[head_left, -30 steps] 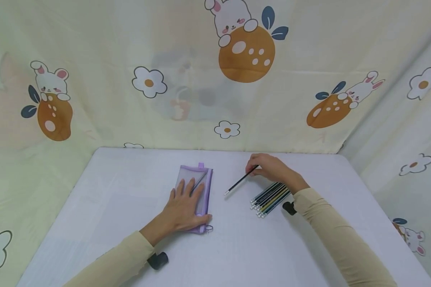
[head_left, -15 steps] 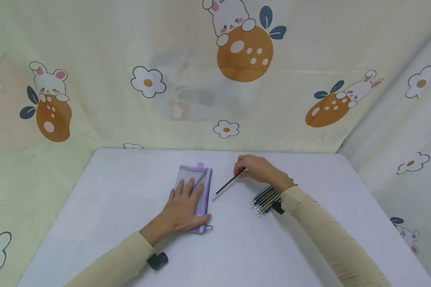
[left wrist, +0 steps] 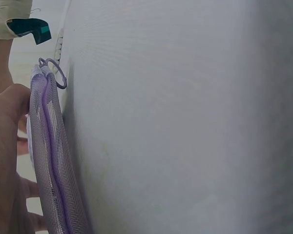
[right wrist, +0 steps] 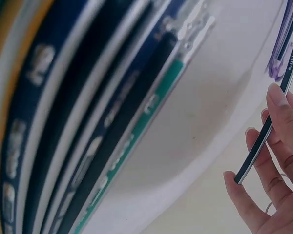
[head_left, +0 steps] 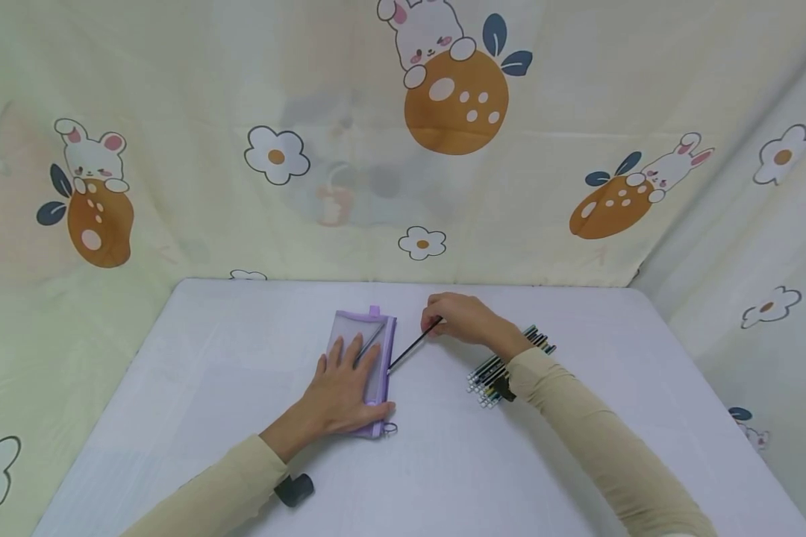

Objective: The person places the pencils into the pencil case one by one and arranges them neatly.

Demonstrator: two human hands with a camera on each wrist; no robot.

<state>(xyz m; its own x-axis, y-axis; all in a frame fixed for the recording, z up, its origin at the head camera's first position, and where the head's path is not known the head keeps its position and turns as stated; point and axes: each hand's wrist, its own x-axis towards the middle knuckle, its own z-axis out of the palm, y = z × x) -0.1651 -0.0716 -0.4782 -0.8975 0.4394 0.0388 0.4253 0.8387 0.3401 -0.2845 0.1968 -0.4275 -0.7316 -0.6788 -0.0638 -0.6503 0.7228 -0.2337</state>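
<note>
A purple mesh zip pouch (head_left: pixel 386 343) lies on the table with one dark pencil (head_left: pixel 369 341) showing through its mesh. My left hand (head_left: pixel 336 391) rests flat on the pouch, fingers spread and thumb by the zip edge. With its fingertips my right hand (head_left: pixel 463 319) pinches a dark pencil (head_left: pixel 414 344) near one end; the other, white-tipped end is at the pouch's zip side. Whether that tip is inside the zip opening cannot be told. In the right wrist view the held pencil (right wrist: pixel 254 151) runs between thumb and fingers.
A bundle of several pencils (head_left: pixel 486 377) in dark, green and yellow colours lies under my right forearm, partly hidden by it. A key-ring loop (head_left: pixel 390 428) hangs from the pouch's near corner. Behind the white table (head_left: pixel 242 328) hangs a patterned curtain (head_left: pixel 349 89).
My right hand has moved left with the pencil, bringing its white-tipped end from beside the bundle to the pouch's zip edge. The left hand and pouch stay put.
</note>
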